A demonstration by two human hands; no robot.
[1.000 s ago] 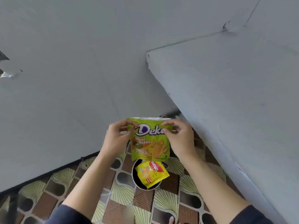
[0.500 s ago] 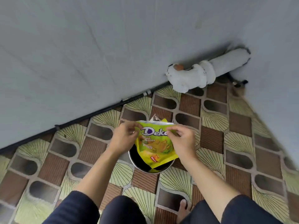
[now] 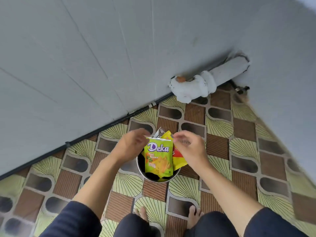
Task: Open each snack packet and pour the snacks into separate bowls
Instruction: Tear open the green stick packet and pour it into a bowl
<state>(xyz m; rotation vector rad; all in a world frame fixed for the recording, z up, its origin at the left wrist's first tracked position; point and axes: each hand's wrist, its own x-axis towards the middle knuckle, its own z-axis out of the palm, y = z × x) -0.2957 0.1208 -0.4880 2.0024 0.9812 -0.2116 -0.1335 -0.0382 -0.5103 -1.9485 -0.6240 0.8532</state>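
A green Deka snack packet [image 3: 158,158] stands upright in a steel bowl [image 3: 153,179] on the patterned floor. Behind it in the same bowl lean a yellow and red packet [image 3: 177,159] and a dark packet [image 3: 159,132] whose top corner peeks out. My left hand [image 3: 131,146] hovers at the green packet's top left corner, and my right hand [image 3: 189,147] at its top right corner. Both hands are blurred with loosely curled fingers, while the packet looks sharp and seems to rest on its own.
A grey wall runs along the back with a black cable [image 3: 102,127] at its foot. A white plastered pipe [image 3: 201,84] juts out at the corner. My bare feet [image 3: 142,214] stand just in front of the bowl.
The green packet came down from chest height into the bowl, in front of the yellow and red one. My fingers, which pinched its top corners, have loosened. The camera tilted down.
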